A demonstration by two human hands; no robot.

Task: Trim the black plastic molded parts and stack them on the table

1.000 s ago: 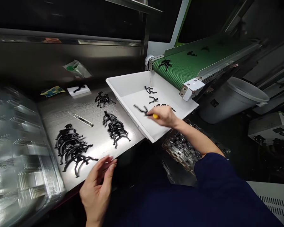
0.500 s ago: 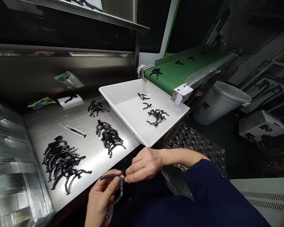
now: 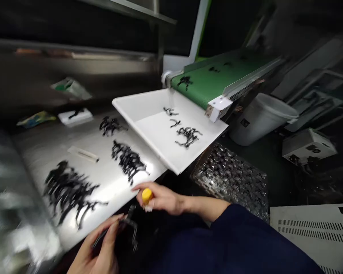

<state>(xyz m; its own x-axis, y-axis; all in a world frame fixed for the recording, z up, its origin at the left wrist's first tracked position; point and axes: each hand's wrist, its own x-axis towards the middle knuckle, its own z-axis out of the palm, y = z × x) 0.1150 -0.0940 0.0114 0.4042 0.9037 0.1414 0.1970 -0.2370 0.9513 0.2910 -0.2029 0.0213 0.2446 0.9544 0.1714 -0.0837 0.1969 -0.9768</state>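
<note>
In the lower left of the head view, my left hand (image 3: 101,247) pinches a thin, bent black plastic bracket (image 3: 130,222) between thumb and fingers, just off the bench's front edge. My right hand (image 3: 161,198) is curled around a small object with a rounded yellow end (image 3: 146,196); the rest of it is hidden in my fingers. This hand is close to the bench edge, apart from the bracket. Beyond it lies a row of overlapping black brackets (image 3: 129,160). A larger pile of black brackets (image 3: 70,190) lies to the left, blurred.
A white tray (image 3: 143,133) with several brackets sits under the end of a green conveyor belt (image 3: 217,82). On the steel bench (image 3: 54,142) are a pale cutter knife (image 3: 84,153) and a small group of brackets (image 3: 111,126). Clear plastic trays (image 3: 234,179) lie below right.
My right hand has moved up and left, away from the bracket, and turned so the yellow end shows. My left hand has shifted left and down, turning the bracket. The view is blurred by head motion.
</note>
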